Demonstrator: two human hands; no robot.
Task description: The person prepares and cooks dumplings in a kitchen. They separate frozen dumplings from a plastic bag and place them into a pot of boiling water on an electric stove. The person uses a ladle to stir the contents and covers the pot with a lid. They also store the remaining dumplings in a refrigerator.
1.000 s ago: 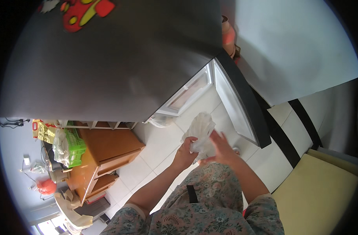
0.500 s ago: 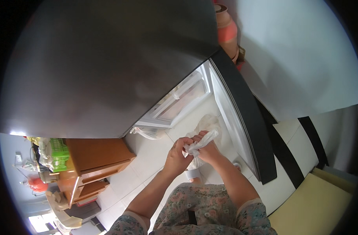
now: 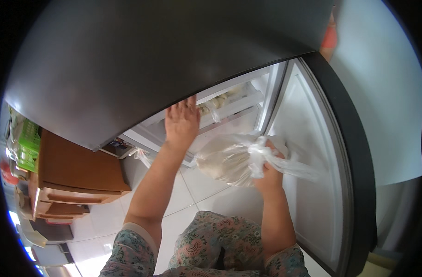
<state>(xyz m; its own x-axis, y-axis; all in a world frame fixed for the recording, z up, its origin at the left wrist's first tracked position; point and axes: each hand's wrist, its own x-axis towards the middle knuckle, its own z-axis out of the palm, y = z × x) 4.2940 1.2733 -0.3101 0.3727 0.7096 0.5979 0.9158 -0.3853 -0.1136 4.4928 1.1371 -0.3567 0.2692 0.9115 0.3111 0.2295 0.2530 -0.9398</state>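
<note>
My right hand (image 3: 272,171) grips the knotted neck of a translucent white plastic bag (image 3: 222,159). Full and rounded, the bag hangs in front of the refrigerator's lower compartment; what is in it cannot be made out. My left hand (image 3: 181,122) is open, fingers stretched out flat at the lower edge of the dark upper door (image 3: 141,55), with the fingertips partly hidden by that edge. Behind the bag, a freezer drawer (image 3: 243,99) holds pale wrapped items. The lower door (image 3: 312,157) stands swung out to the right.
Left of the refrigerator, another white bag (image 3: 142,157) sits low down. A brown wooden cabinet (image 3: 77,161) carries a green plastic basket (image 3: 28,143). Light floor tiles (image 3: 178,194) lie below. A reddish object (image 3: 329,39) stands against the pale wall at the right.
Both hands were together at the bag's knot. The left has let go and reached up to the compartment, while the right has raised the bag. My view has shifted closer to the refrigerator.
</note>
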